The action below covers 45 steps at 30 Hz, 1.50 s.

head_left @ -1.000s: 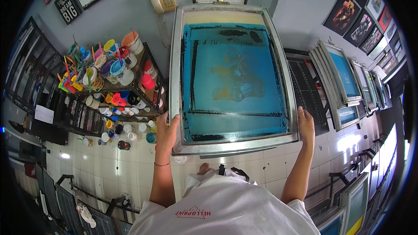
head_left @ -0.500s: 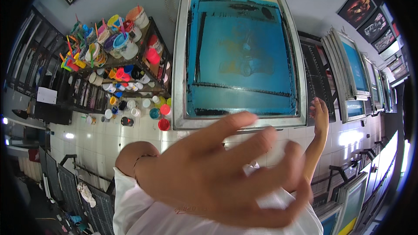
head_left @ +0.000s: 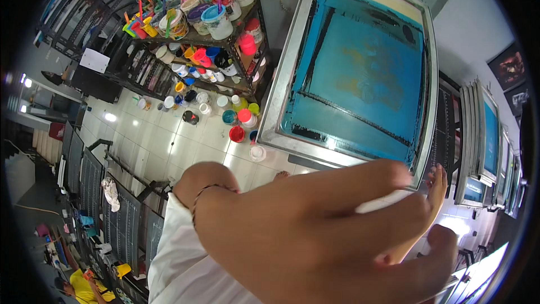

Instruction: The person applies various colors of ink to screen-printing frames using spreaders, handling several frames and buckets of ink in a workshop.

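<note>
Far left, a rack of paint tubs (head_left: 208, 17) stands against the wall. My left hand (head_left: 332, 236) fills the near view, fingers (head_left: 343, 183) stretched out and close together, gripping nothing, reaching up at the lens. The big screen frame (head_left: 360, 67) with its blue mesh leans upright at the wall, set down I judge. On the right, my right hand (head_left: 437, 186) touches its lower corner, fingers hard to make out.
</note>
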Motion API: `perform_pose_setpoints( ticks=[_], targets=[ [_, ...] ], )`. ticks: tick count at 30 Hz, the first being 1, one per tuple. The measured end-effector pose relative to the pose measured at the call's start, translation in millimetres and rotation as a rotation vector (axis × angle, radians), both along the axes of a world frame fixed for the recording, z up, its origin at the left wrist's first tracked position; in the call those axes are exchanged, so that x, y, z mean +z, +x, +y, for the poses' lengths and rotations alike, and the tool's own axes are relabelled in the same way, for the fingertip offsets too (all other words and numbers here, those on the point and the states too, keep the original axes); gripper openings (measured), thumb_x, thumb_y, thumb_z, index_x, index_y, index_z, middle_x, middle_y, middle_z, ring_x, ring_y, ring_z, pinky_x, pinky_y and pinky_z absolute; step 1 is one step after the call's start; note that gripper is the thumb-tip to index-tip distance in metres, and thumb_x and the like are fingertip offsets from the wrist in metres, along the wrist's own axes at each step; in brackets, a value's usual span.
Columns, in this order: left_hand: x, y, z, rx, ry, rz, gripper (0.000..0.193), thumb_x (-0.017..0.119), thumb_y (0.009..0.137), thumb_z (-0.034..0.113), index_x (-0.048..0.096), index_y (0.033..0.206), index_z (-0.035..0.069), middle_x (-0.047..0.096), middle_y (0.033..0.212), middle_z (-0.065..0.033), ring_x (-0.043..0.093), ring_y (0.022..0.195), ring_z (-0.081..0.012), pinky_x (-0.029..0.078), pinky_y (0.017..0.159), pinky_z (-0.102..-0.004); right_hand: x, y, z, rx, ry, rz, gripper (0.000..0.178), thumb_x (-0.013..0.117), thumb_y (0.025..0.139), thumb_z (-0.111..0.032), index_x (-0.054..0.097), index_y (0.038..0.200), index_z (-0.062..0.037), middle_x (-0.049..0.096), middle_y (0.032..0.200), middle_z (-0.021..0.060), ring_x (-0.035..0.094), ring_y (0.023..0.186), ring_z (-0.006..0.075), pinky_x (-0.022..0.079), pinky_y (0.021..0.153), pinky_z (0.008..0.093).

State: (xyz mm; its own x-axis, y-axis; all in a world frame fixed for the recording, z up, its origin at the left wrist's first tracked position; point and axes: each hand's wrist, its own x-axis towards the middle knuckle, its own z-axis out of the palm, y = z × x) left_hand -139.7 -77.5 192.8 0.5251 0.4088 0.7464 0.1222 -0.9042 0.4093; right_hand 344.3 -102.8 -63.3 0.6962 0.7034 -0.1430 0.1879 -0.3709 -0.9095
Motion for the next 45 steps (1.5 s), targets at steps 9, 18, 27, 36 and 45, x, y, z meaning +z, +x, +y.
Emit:
perform_pose_setpoints(
  ticks=[9,18,27,36,45],
  targets=[
    [-160,-155,14,0.623,-0.519,-0.022,0.036,0.063,0.083,-0.005,0.055,0.116,0.003,0.064,0.112,-0.0151,0.064,0.096,-0.0259,0.051,0.081,-0.0353,30,-26,15,-0.016,0.260,-0.075,0.056,0.057,0.104,-0.048,0.057,0.144,-0.0088,0.062,0.130,0.0074,0.057,0.113,0.0172,0.044,0.098,0.0339],
    [-435,-245,-146,0.984,-1.336,0.215,0.033,0.063,0.094,0.009,0.050,0.123,0.003,0.069,0.099,-0.0126,0.070,0.085,-0.0204,0.054,0.075,-0.0361,78,-144,51,0.387,0.563,0.105,0.051,0.062,0.104,-0.041,0.058,0.133,0.0013,0.062,0.101,0.0038,0.056,0.090,0.0120,0.044,0.079,0.0278],
    [-568,-369,-34,1.021,-1.382,-0.172,0.035,0.066,0.090,0.019,0.058,0.120,0.002,0.072,0.096,-0.0183,0.071,0.084,-0.0308,0.056,0.077,-0.0400,90,-407,31,1.130,0.374,0.438,0.062,0.072,0.095,-0.048,0.061,0.118,0.0077,0.063,0.091,0.0159,0.064,0.079,0.0234,0.052,0.068,0.0346],
    [-661,-400,141,1.120,-1.300,-0.283,0.037,0.072,0.084,0.023,0.063,0.114,0.002,0.072,0.102,-0.0215,0.071,0.094,-0.0375,0.057,0.080,-0.0454,19,-601,98,1.240,-0.253,0.300,0.032,0.063,0.104,-0.022,0.063,0.124,0.0023,0.069,0.103,0.0109,0.064,0.088,0.0164,0.051,0.079,0.0305],
    [-660,-407,275,1.129,-1.190,-0.135,0.064,0.080,0.079,0.023,0.050,0.129,-0.003,0.059,0.127,-0.0286,0.059,0.117,-0.0459,0.049,0.101,-0.0518,-85,-598,123,0.982,-0.495,0.203,0.027,0.061,0.104,-0.019,0.064,0.123,0.0004,0.071,0.102,0.0082,0.066,0.085,0.0153,0.051,0.073,0.0288]
  ],
)
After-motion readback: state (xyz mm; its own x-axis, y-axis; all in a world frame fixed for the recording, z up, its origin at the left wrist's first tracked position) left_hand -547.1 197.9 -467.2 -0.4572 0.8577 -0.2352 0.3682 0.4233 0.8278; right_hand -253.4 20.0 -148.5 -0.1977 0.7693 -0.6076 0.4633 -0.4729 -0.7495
